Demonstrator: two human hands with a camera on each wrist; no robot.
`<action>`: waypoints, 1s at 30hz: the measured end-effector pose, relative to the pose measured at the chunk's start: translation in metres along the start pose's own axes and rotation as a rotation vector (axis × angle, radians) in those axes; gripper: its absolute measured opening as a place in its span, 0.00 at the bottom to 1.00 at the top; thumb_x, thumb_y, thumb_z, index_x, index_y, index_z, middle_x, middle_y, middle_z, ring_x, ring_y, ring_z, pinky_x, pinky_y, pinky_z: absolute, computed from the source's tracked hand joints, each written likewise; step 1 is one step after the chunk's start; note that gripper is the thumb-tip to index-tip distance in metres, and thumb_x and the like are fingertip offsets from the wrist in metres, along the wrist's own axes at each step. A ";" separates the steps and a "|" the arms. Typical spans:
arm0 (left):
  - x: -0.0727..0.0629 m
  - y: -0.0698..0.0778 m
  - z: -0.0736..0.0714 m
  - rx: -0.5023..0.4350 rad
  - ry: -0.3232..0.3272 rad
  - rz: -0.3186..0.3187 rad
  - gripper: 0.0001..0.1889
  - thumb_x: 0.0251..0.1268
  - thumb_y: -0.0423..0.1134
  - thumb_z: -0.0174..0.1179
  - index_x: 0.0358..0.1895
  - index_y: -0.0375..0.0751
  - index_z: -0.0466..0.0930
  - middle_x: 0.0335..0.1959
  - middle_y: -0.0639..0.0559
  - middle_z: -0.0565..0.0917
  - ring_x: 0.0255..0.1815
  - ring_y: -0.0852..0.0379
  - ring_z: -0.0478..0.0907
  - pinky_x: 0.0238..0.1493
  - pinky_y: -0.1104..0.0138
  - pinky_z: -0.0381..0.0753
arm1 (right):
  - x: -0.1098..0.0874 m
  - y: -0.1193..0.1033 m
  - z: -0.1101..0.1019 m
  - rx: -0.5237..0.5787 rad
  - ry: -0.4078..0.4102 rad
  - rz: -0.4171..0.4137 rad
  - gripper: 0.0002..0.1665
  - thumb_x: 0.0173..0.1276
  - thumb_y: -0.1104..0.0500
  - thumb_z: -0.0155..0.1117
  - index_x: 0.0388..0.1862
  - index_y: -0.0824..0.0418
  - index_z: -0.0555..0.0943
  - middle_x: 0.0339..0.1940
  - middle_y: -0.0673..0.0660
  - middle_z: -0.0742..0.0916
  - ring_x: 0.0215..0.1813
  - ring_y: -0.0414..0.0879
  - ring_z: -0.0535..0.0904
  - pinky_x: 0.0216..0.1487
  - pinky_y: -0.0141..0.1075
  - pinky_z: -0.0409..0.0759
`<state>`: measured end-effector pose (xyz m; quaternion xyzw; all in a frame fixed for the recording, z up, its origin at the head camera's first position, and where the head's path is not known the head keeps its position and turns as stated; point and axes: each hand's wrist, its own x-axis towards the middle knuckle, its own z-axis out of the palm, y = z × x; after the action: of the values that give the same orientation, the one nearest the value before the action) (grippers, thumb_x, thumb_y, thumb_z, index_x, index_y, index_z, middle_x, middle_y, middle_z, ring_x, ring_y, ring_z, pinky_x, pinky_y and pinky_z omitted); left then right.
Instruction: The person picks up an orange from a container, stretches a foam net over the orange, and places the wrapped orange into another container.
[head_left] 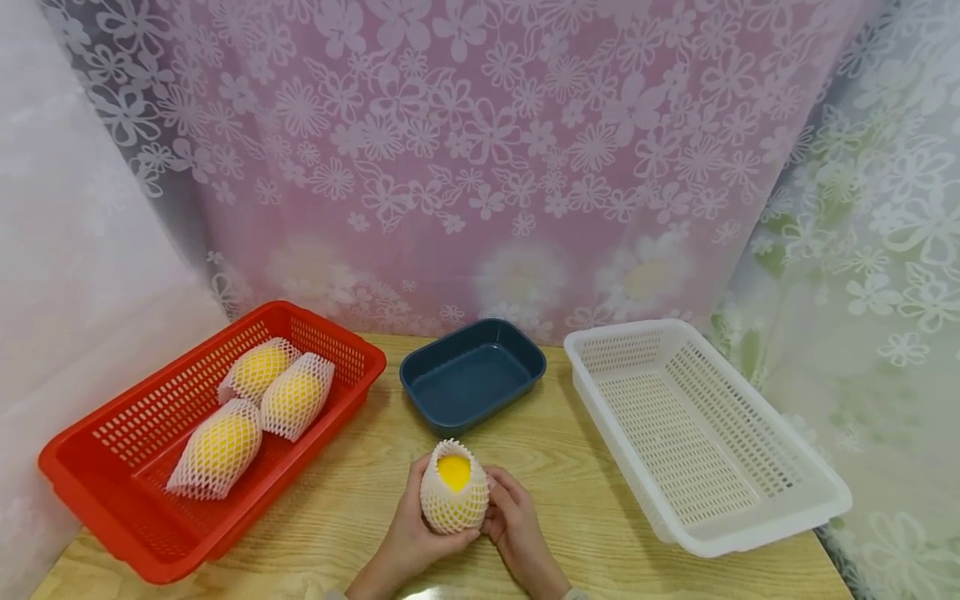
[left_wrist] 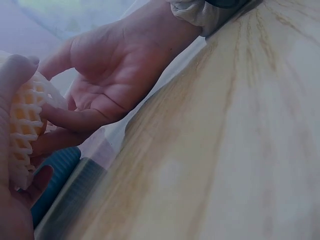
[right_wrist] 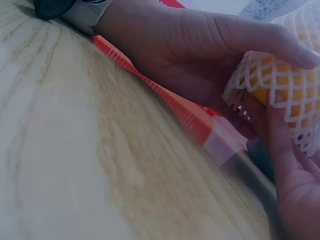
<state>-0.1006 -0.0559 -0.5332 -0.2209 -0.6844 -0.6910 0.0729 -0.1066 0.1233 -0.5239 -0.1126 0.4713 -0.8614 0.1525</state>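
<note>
A yellow fruit in a white foam net is held above the near part of the table; its bare yellow top shows through the net's opening. My left hand grips it from the left side, with the thumb across the near side. From the right, my right hand has its thumb and curled fingers at the net. In the left wrist view the right hand's fingers hold the net at its edge. The right wrist view shows the left thumb lying over the net.
On the left a red basket holds three netted yellow fruits. A dark blue tray stands behind the hands. To the right is a white basket. A pink flowered curtain hangs behind the wooden table.
</note>
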 end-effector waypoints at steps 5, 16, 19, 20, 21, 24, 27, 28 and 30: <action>-0.001 0.001 0.001 -0.020 0.006 -0.015 0.53 0.43 0.34 0.80 0.73 0.48 0.55 0.65 0.46 0.69 0.60 0.54 0.71 0.61 0.69 0.70 | -0.001 0.000 0.001 0.021 -0.006 -0.006 0.14 0.81 0.60 0.45 0.53 0.54 0.79 0.43 0.52 0.86 0.41 0.42 0.84 0.40 0.34 0.83; 0.000 0.001 0.001 -0.062 0.026 0.016 0.53 0.42 0.29 0.79 0.73 0.43 0.55 0.64 0.44 0.69 0.59 0.55 0.72 0.60 0.69 0.71 | -0.001 0.001 0.000 -0.016 0.009 -0.038 0.13 0.80 0.61 0.46 0.52 0.55 0.78 0.43 0.52 0.86 0.41 0.42 0.84 0.40 0.34 0.83; 0.000 0.002 0.001 -0.103 0.051 0.023 0.52 0.42 0.25 0.77 0.73 0.40 0.55 0.62 0.43 0.71 0.58 0.56 0.73 0.58 0.69 0.73 | -0.001 0.002 0.002 -0.122 0.071 -0.087 0.11 0.79 0.60 0.49 0.51 0.57 0.79 0.40 0.52 0.86 0.38 0.41 0.84 0.37 0.33 0.83; 0.000 0.003 0.000 -0.117 0.059 0.021 0.51 0.42 0.24 0.76 0.72 0.40 0.56 0.61 0.43 0.72 0.57 0.56 0.73 0.58 0.69 0.73 | -0.001 0.003 0.003 -0.165 0.102 -0.110 0.11 0.79 0.60 0.50 0.50 0.58 0.79 0.38 0.51 0.86 0.35 0.41 0.83 0.33 0.33 0.82; 0.000 0.003 0.000 -0.136 0.063 0.021 0.49 0.43 0.23 0.75 0.71 0.38 0.56 0.60 0.43 0.72 0.56 0.56 0.74 0.57 0.68 0.74 | -0.001 0.003 0.004 -0.208 0.130 -0.137 0.11 0.79 0.60 0.50 0.49 0.60 0.80 0.36 0.51 0.86 0.32 0.40 0.82 0.30 0.33 0.81; 0.000 0.004 -0.001 -0.213 0.073 -0.011 0.48 0.45 0.22 0.71 0.72 0.34 0.55 0.58 0.45 0.74 0.55 0.56 0.75 0.56 0.67 0.76 | -0.002 0.004 0.004 -0.296 0.188 -0.258 0.13 0.79 0.63 0.49 0.46 0.71 0.78 0.29 0.53 0.83 0.21 0.41 0.76 0.18 0.34 0.76; -0.002 0.004 -0.003 -0.274 0.066 -0.037 0.47 0.48 0.25 0.69 0.73 0.32 0.52 0.58 0.46 0.75 0.56 0.57 0.76 0.55 0.67 0.76 | -0.001 0.004 0.003 -0.298 0.197 -0.379 0.15 0.79 0.66 0.46 0.44 0.80 0.74 0.26 0.56 0.80 0.19 0.42 0.74 0.16 0.35 0.73; -0.002 0.004 -0.004 -0.290 0.055 -0.038 0.47 0.50 0.27 0.69 0.74 0.32 0.52 0.58 0.46 0.75 0.56 0.57 0.76 0.56 0.67 0.76 | 0.000 0.004 0.002 -0.281 0.187 -0.408 0.15 0.79 0.67 0.44 0.45 0.83 0.72 0.27 0.56 0.80 0.21 0.42 0.75 0.18 0.35 0.74; -0.002 0.003 -0.005 -0.327 0.016 -0.022 0.46 0.54 0.30 0.67 0.75 0.32 0.51 0.59 0.45 0.75 0.57 0.56 0.76 0.56 0.66 0.76 | 0.000 0.004 0.002 -0.236 0.156 -0.426 0.16 0.79 0.68 0.43 0.46 0.85 0.71 0.30 0.57 0.83 0.28 0.43 0.80 0.25 0.33 0.79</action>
<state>-0.0984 -0.0616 -0.5308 -0.2169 -0.5646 -0.7957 0.0339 -0.1055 0.1197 -0.5267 -0.1597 0.5446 -0.8191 -0.0832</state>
